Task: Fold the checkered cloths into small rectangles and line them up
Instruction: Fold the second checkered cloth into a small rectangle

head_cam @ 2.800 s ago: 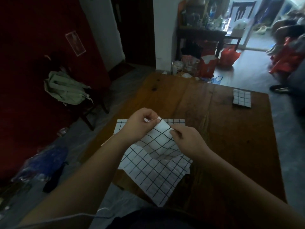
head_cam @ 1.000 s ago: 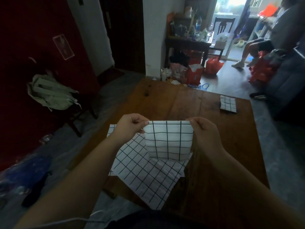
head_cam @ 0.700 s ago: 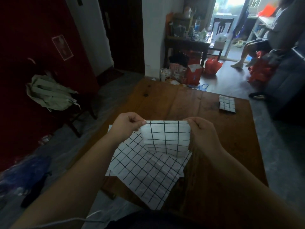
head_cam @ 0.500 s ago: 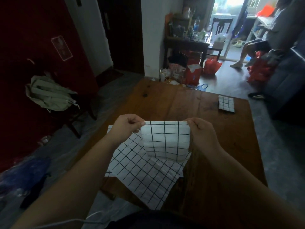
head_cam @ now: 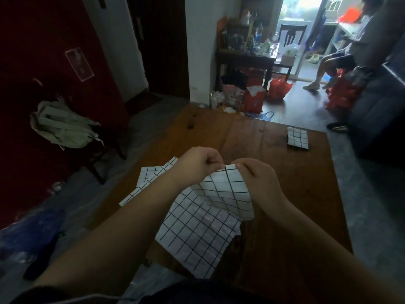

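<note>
I hold a half-folded white checkered cloth [head_cam: 225,191] above the wooden table [head_cam: 285,205]. My left hand [head_cam: 197,165] and my right hand [head_cam: 258,178] pinch its top corners, brought almost together. Under it several unfolded checkered cloths [head_cam: 197,233] lie spread near the table's front edge, one poking out at the left. A small folded checkered rectangle [head_cam: 298,140] lies flat at the table's far right corner.
A chair with a pale green bag [head_cam: 63,126] stands left of the table. Red bags [head_cam: 256,100] and clutter sit on the floor beyond the far edge. A seated person [head_cam: 341,53] and a dark sofa [head_cam: 377,110] are at the right.
My hands, which held the cloth stretched wide by its top corners, have come together, so the cloth sags and folds in half sideways.
</note>
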### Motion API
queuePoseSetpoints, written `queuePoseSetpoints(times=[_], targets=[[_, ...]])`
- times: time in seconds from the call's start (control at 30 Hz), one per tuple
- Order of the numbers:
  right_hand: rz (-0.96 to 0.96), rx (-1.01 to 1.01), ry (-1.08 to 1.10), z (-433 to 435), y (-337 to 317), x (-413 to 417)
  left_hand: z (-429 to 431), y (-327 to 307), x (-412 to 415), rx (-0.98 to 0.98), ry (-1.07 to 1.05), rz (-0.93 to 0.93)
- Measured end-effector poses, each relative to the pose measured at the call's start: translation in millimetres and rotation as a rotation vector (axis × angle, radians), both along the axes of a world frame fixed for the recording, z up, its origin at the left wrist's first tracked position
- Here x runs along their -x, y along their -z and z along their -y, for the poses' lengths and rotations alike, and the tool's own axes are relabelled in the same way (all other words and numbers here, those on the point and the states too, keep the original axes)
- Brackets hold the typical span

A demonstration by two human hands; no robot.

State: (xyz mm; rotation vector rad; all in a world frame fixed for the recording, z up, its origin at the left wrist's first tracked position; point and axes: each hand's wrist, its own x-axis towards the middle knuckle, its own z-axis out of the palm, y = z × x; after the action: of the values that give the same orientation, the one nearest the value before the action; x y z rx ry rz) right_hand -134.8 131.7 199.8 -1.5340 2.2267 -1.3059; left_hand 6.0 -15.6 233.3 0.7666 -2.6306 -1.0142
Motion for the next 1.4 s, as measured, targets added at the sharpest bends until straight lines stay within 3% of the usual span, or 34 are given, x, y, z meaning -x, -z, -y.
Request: queuePoseSetpoints(times=[0.23, 0.63, 0.97, 1.4], targets=[[0.070, -0.135, -0.073, -8, 16, 4, 0, 0, -2, -0.044, 0.002, -0.063], [0.059, -0.120, -0.097, 12, 7, 4, 7, -5, -2, -0.031, 0.099, -0.090], [0.033, -0.148, -0.074, 12, 10, 13, 14, -12, 5, -0.122, -0.067, -0.242], [-0.042, -0.224, -0.063, 9, 30, 13, 43, -20, -45, -0.200, -0.334, -0.347]])
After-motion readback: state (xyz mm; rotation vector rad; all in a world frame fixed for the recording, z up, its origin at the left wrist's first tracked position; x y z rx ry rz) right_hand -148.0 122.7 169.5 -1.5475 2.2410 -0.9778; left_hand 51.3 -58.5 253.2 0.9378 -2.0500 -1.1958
